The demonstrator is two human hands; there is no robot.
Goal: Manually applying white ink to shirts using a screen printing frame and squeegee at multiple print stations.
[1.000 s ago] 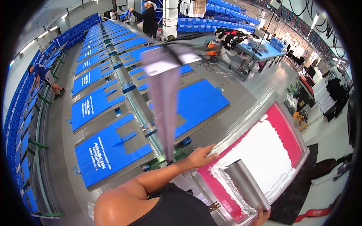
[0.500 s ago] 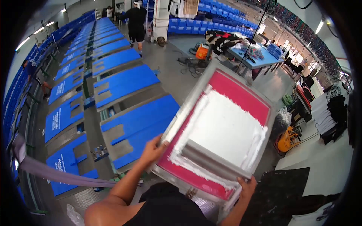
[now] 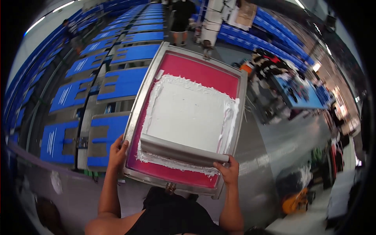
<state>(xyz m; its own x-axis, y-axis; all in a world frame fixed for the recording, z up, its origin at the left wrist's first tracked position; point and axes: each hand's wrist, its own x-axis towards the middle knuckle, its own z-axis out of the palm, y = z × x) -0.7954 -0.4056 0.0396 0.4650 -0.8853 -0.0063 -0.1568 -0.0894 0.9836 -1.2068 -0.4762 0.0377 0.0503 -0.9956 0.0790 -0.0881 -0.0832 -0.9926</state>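
Observation:
I carry a large metal-framed screen with red mesh and a broad patch of thick white ink in front of my body. My left hand is closed on the left edge of its frame. A long steel squeegee lies across the lower part of the ink. My right hand grips the squeegee's right end at the right side of the screen; whether it holds the frame too I cannot make out.
Long rows of platens with blue cut fabric panels run away to the left. A worker is at far left, another person stands ahead. On the right are a cluttered blue table, blue bins and an orange machine.
The screen has swung from the lower right to upright in front of me, and my view has turned. The pale upright bar seen earlier has dropped out of the foreground.

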